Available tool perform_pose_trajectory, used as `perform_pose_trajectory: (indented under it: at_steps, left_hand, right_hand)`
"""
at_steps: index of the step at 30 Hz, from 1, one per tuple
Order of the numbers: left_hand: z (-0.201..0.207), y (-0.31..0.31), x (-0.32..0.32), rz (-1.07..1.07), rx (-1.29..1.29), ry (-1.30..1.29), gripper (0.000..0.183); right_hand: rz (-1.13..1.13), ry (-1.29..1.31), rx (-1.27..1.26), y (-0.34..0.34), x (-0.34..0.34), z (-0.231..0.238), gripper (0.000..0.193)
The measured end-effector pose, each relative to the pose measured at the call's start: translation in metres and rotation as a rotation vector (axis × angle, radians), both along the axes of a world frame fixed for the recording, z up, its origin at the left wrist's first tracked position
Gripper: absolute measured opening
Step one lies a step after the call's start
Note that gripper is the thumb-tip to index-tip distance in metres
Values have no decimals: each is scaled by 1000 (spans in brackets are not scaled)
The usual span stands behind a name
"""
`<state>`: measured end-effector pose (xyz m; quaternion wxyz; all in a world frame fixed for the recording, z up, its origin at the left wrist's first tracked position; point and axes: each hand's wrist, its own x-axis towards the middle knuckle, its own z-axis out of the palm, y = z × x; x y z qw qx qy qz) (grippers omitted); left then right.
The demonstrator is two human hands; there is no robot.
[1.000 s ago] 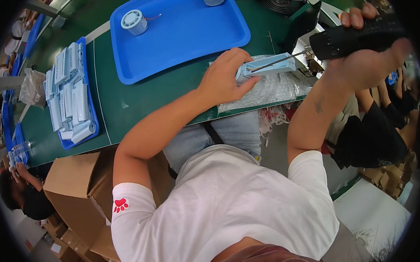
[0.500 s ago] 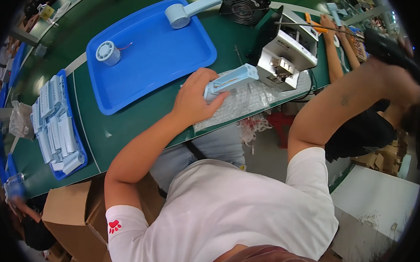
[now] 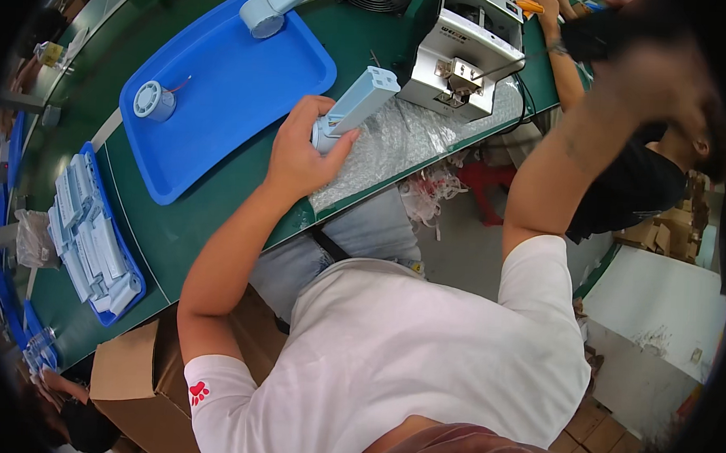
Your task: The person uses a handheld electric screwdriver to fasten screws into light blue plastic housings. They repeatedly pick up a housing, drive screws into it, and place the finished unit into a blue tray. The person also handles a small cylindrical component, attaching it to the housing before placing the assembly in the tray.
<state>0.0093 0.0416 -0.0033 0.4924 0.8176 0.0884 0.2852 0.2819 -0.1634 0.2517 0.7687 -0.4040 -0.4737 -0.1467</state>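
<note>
My left hand [image 3: 301, 151] is wrapped round the round end of a light-blue handheld fan housing [image 3: 362, 99], its open handle pointing up and to the right. A little wiring shows inside the handle. At the upper right, my right hand [image 3: 665, 82], smeared by motion, grips a black electric screwdriver [image 3: 586, 38]. Its long thin bit reaches left to the front of a silver screw feeder [image 3: 460, 48]; whether the tip touches there I cannot tell. Bubble wrap [image 3: 407, 143] lies beneath the fan housing and beside the feeder.
A blue tray [image 3: 222, 123] holds a round fan part [image 3: 154, 102] with a thin wire; another light-blue fan housing [image 3: 263, 16] rests across its far edge. Farther left, a smaller blue tray [image 3: 138, 285] carries several light-blue handle pieces. Another person's arm [image 3: 560, 65] is beyond the feeder.
The screwdriver's bit has come down to the feeder's front, where before it was held above it. The fan housing in my left hand has tilted more upright. The whole view has shifted.
</note>
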Motion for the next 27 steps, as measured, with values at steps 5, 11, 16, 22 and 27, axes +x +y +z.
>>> perform_pose_trajectory:
  at_steps: [5,11,16,22,27]
  left_hand:
    - [-2,2,2,-15,38,-32,34]
    - [-2,1,1,-18,27,-13,34]
    - [-2,2,1,-23,95,-14,32]
    - [0,3,0,-27,54,17,32]
    - [0,0,3,-23,35,-53,34]
  right_hand:
    - [-256,-40,-55,72,-38,-41,23]
    - [-263,-30,-65,73,-44,-57,21]
    - [-253,17,-82,61,-57,-51,21]
    - [-306,-129,-41,67,-62,-39,22]
    - [-206,-127,-29,71,-58,-50,20]
